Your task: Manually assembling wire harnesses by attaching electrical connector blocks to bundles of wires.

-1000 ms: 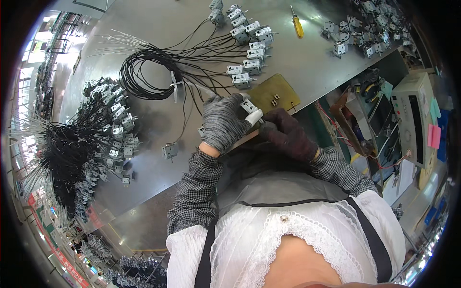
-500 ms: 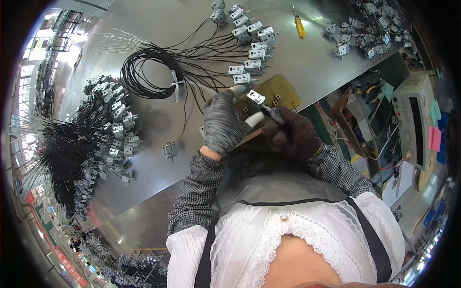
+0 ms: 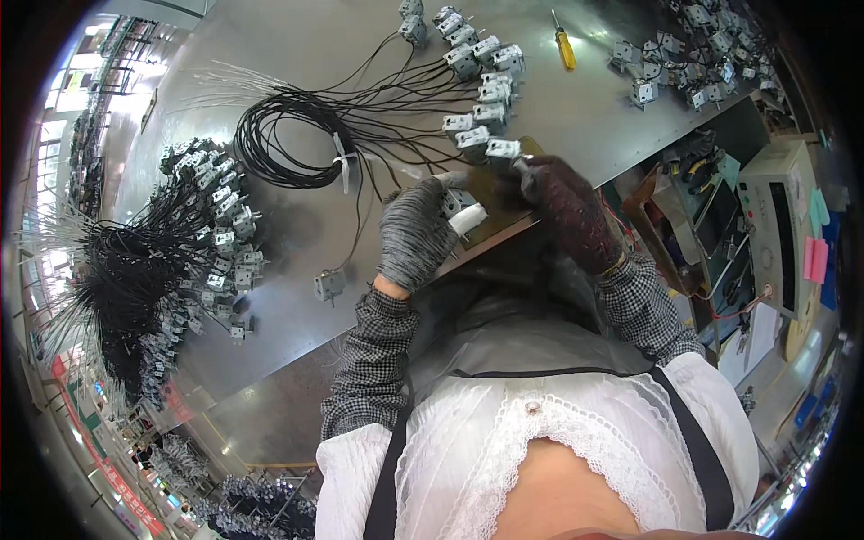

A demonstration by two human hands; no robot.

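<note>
My right hand (image 3: 571, 211), in a dark maroon glove, pinches at a small boxy metal thermostat (image 3: 503, 149) beside the near end of a row of similar units. On the left, my left hand (image 3: 416, 232) wears a grey striped glove with a white-wrapped thumb. Between its fingers and thumb sits another metal thermostat (image 3: 457, 200), partly hidden. Thin black leads run from the row of thermostats (image 3: 490, 90) to a tied coil (image 3: 288, 139). A yellowish plate (image 3: 490, 202) lies on the metal table, mostly covered by my hands.
A large bundle of thermostats with black leads (image 3: 135, 270) lies at the left. One single thermostat (image 3: 329, 285) rests near the table's front edge. A yellow-handled screwdriver (image 3: 564, 48) and loose metal units (image 3: 648, 67) lie far right. A beige instrument box (image 3: 774, 234) stands at the right.
My right hand has moved up and away from my left, bringing a thermostat to the end of the row. Another thermostat now shows in my left hand.
</note>
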